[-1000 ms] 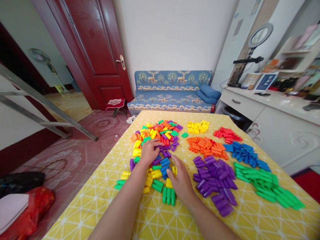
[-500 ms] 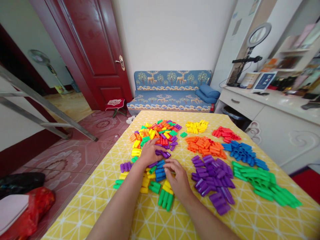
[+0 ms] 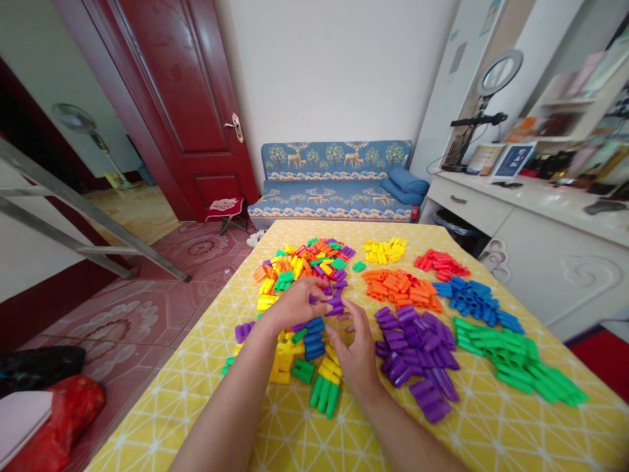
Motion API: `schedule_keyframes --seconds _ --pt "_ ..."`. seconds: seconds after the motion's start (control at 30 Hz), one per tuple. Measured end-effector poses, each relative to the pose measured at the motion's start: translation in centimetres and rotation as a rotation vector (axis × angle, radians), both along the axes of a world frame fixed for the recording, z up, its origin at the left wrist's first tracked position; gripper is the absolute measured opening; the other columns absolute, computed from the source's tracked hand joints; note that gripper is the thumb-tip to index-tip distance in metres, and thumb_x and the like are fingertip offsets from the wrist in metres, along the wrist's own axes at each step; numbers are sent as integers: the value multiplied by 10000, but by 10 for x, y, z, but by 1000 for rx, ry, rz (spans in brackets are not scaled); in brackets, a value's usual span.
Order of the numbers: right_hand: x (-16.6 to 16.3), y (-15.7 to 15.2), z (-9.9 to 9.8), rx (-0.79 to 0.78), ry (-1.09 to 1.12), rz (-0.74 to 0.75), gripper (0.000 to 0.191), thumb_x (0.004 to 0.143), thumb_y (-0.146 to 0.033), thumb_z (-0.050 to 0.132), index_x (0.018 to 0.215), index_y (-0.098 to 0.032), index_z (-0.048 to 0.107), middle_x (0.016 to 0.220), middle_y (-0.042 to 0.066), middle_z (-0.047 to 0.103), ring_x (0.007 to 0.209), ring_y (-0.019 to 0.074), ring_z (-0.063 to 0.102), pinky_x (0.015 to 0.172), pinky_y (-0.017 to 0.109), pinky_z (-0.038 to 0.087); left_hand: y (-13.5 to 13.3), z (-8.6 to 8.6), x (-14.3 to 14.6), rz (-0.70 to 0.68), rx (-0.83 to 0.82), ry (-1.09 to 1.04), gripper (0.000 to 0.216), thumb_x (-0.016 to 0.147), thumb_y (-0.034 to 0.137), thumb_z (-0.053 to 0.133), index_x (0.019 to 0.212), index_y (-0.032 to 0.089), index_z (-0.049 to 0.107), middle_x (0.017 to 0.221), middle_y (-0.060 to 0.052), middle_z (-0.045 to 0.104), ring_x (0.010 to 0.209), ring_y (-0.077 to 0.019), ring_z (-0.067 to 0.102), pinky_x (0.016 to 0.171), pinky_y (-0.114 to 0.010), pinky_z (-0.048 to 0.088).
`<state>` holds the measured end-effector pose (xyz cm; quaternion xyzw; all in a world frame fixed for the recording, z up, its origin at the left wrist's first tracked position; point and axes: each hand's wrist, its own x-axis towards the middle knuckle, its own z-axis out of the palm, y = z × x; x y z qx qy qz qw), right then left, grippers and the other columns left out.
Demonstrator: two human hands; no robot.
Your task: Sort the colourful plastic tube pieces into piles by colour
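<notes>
My left hand [image 3: 299, 303] reaches over the mixed pile, its thumb and fingers closed around a purple plastic building piece [image 3: 335, 304] made of joined tubes. Just right of that piece is my right hand [image 3: 356, 341], with thumb and forefinger apart and nothing seen between them. Below the hands lie blue pieces [image 3: 313, 341], a green piece [image 3: 303, 371] and a yellow and green joined block [image 3: 326, 390]. Beyond my left hand spreads a mixed-colour pile [image 3: 307, 259], partly hidden by it.
Sorted heaps lie to the right: purple [image 3: 417, 347], orange [image 3: 400, 290], yellow [image 3: 384, 250], red [image 3: 441, 263], blue [image 3: 472, 301] and green [image 3: 515, 357]. A patterned yellow cloth [image 3: 162, 419] covers the table. A blue sofa [image 3: 339, 187] stands behind, a white dresser [image 3: 545, 229] at right.
My left hand has shifted slightly right with the purple piece between its fingers. My right hand has risen toward that piece, away from the blue pieces.
</notes>
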<state>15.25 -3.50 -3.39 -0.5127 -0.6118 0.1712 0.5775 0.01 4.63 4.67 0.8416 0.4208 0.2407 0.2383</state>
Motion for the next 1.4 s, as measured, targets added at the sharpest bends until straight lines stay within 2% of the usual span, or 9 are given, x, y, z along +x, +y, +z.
schedule_keyframes --seconds 0.17,0.27,0.37,0.53,0.7,0.8,0.97,1.13,1.4 --pt "2 -1 3 52 34 3 423 809 -252 654 1219 -251 548 1144 73 603 931 201 583 746 336 498 -17 15 15 -75 -103 32 343 795 446 615 648 145 688 852 -44 693 766 -150 607 691 -229 438" --pt "2 -1 1 15 92 21 430 808 -294 667 1217 -240 546 1151 79 615 943 206 595 779 345 506 -22 18 19 -142 -142 42 456 807 520 585 571 132 623 620 3 588 600 -101 506 569 -208 361" --pt "2 -2 1 -21 151 52 413 828 -319 641 1220 -231 543 1168 89 618 975 211 606 812 350 514 -22 18 20 -140 -157 29 482 799 550 586 565 130 604 559 20 523 568 -93 462 545 -206 327" --pt "2 -7 10 -33 166 90 354 860 -309 593 1204 -239 551 1125 77 630 957 204 612 820 346 513 -14 12 12 -233 -241 -33 483 831 549 547 624 121 632 587 17 522 590 -99 471 554 -201 345" --pt "7 -9 17 15 96 82 333 852 -258 580 1184 -245 561 1090 56 631 930 189 603 796 331 507 1 -7 5 -3 -57 -110 422 888 471 484 706 135 663 665 -7 596 654 -134 536 624 -234 412" --pt "24 -5 27 70 -62 39 333 839 -224 567 1172 -246 574 1097 60 632 960 199 589 811 346 495 9 -21 3 72 93 -68 247 850 358 569 781 173 718 853 -44 687 838 -180 607 801 -281 456" --pt "78 10 46 43 -477 -59 347 772 -195 581 1110 -250 636 1080 53 666 1021 240 569 907 413 450 16 -39 -3 147 143 -31 146 769 290 676 877 226 750 1077 -42 692 998 -207 613 934 -330 451" --pt "117 15 44 -82 -708 -116 377 670 -136 558 1005 -255 686 985 37 699 923 246 569 830 394 444 18 -42 -4 165 144 -19 142 747 230 690 876 228 749 1089 -35 689 1023 -207 606 962 -346 447" --pt "132 11 41 -146 -812 -59 395 622 -99 550 899 -313 732 997 11 704 930 235 565 809 375 406 18 -43 -5 195 128 0 163 727 190 686 867 235 756 1108 -34 677 1051 -214 596 985 -365 442"
